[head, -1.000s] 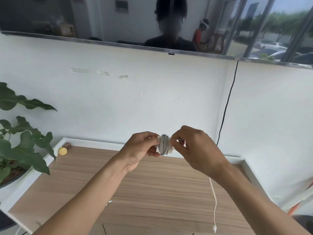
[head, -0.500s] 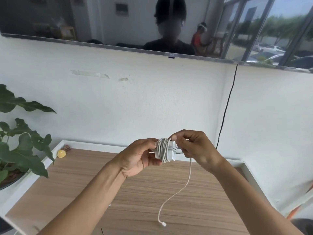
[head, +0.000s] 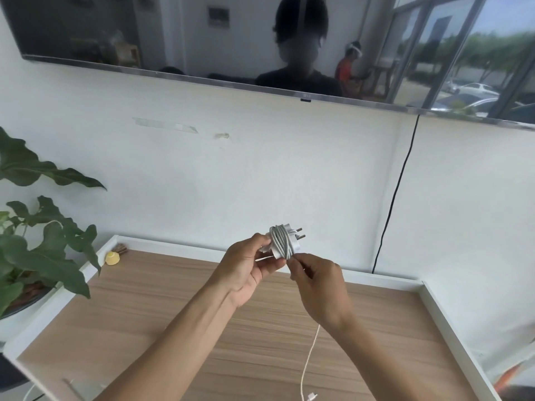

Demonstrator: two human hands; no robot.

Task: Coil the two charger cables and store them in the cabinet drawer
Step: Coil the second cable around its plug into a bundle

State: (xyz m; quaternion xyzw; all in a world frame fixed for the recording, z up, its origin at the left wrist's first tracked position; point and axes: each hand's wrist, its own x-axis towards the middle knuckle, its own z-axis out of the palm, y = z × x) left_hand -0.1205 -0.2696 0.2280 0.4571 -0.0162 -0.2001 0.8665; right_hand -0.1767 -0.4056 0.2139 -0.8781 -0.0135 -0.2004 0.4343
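My left hand [head: 246, 266] grips the white charger plug [head: 293, 241] wound with thin white cable [head: 279, 241] above the wooden desk [head: 144, 314]. My right hand [head: 318, 285] pinches the limp, light tail [head: 310, 354], best held close beside the coil.

Wound cable [head: 280, 241] hides most of the charger [head: 293, 244]. The right hand [head: 318, 287] covers the cable from the charger to the wrist. Its connector [head: 312, 396], over the table's [head: 173, 314] front edge, is too small to identify.
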